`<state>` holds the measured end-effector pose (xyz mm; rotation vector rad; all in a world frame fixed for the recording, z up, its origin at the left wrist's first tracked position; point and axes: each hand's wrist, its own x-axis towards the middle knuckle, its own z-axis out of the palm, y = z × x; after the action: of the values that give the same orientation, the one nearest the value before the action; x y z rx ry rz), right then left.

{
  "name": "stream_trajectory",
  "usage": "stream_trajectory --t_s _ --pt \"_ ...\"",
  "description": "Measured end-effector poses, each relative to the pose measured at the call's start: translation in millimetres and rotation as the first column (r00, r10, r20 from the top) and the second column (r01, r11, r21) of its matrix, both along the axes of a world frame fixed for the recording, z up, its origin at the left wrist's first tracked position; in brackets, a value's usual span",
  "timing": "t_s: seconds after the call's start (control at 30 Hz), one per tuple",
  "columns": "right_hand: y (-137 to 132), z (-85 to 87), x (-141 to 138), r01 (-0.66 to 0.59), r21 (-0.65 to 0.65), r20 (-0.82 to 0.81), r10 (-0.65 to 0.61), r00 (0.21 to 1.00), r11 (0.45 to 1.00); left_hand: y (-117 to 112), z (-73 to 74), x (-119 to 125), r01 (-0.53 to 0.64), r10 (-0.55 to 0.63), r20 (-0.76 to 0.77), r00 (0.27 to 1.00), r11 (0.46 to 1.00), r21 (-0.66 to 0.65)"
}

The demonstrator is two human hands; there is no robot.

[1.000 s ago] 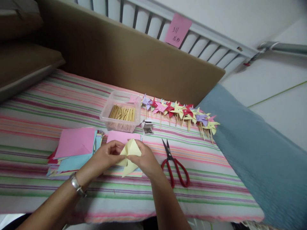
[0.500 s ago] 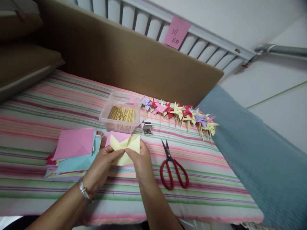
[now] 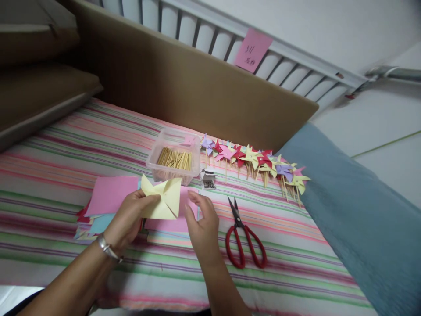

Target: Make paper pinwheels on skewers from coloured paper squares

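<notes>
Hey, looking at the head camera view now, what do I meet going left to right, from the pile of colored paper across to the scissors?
Pile of colored paper → left hand → folded yellow paper → right hand → scissors.

Pink paper note [image 3: 253, 50] on white slatted railing [image 3: 205, 37] bears two handwritten lines; upper reads "31" plus a slanted stroke, possibly another 1 or a slash; lower line too small to decipher.
</notes>
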<state>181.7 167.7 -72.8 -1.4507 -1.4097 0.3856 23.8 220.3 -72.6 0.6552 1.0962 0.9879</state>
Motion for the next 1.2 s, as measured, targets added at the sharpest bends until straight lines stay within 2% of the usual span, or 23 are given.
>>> stream_trajectory --t_s 0.07,0.13,0.3,0.57,0.8,0.93,1.2 --pt "-3 2.4 -2 -0.092 0.077 0.166 0.078 0.983 0.993 4 2.1 -5 0.001 -0.001 0.012 1.000 1.000 0.009" --pt "-4 4.1 -5 -0.156 0.084 0.268 0.129 0.955 0.984 6 3.5 -8 0.004 -0.004 0.026 1.000 1.000 0.008" --pt "-3 2.5 -8 -0.210 0.045 0.367 0.180 0.913 0.977 7 3.3 -12 0.022 -0.022 0.034 0.999 1.000 0.011" --pt "-2 3.8 -7 -0.242 -0.033 0.288 0.241 0.927 0.970 2 3.7 -5 0.067 -0.067 -0.001 0.998 0.998 0.008" --pt "-4 5.2 -8 -0.158 -0.109 0.176 0.175 0.969 0.981 -3 -4.2 4 0.116 -0.116 -0.019 0.993 0.993 0.034" --pt "-4 3.6 -8 -0.125 -0.118 0.208 0.147 0.967 0.985 -6 -8.1 8 0.146 -0.145 -0.020 0.989 0.989 0.031" --pt "-2 0.6 -8 -0.058 -0.122 0.267 0.088 0.960 0.991 -10 -5.6 12 0.160 -0.158 -0.049 0.986 0.987 0.034"
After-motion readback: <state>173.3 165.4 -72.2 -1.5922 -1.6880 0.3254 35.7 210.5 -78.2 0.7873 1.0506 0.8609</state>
